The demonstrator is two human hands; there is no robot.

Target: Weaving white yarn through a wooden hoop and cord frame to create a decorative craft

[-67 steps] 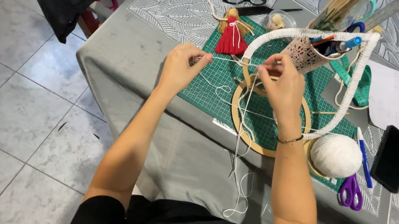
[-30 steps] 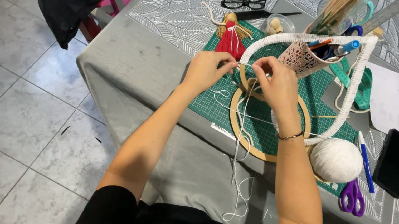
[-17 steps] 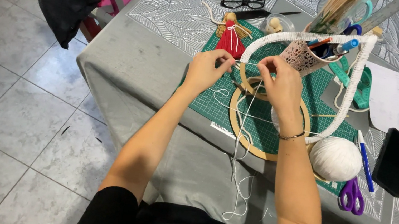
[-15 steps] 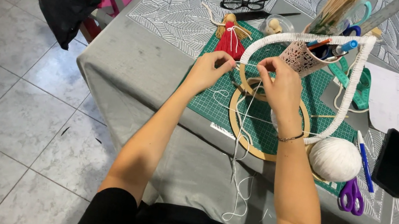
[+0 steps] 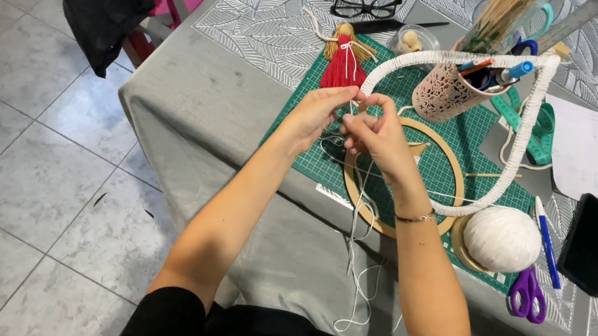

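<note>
Both hands (image 5: 354, 125) pinch white cord (image 5: 362, 226) over green mat (image 5: 471, 139); grey leaf-patterned tablecloth (image 5: 259, 18), tiled floor (image 5: 6, 146)

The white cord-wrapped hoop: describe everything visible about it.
The white cord-wrapped hoop is a large ring bound all round in tight white cord, ribbed and matte. It stands tilted over the green cutting mat, its far arc leaning against the perforated pen cup and its lower right arc lying by the white ball of cord. The left hand and right hand meet at its near-left edge, pinching thin white strings that trail off the table.
</note>
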